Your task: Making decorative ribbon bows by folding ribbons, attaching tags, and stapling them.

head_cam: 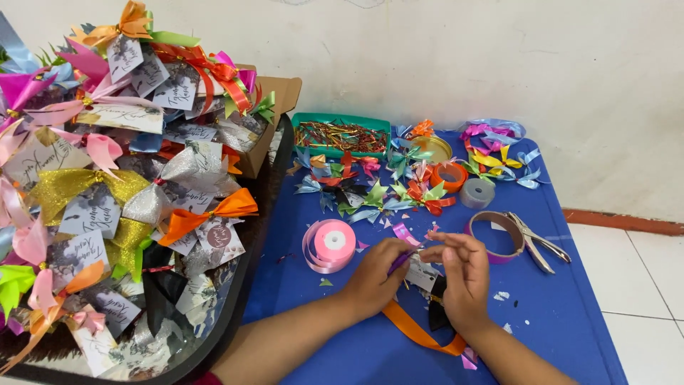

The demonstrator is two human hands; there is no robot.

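Blue table (556, 314); glossy pink ribbon roll (333, 242)

Both forearms bare; perhaps a red sleeve edge at the left elbow.

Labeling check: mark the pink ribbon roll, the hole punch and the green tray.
pink ribbon roll (333, 241), head view, on its flat top face
hole punch (539, 239), head view, on its metal handles
green tray (313, 118), head view, on its back rim
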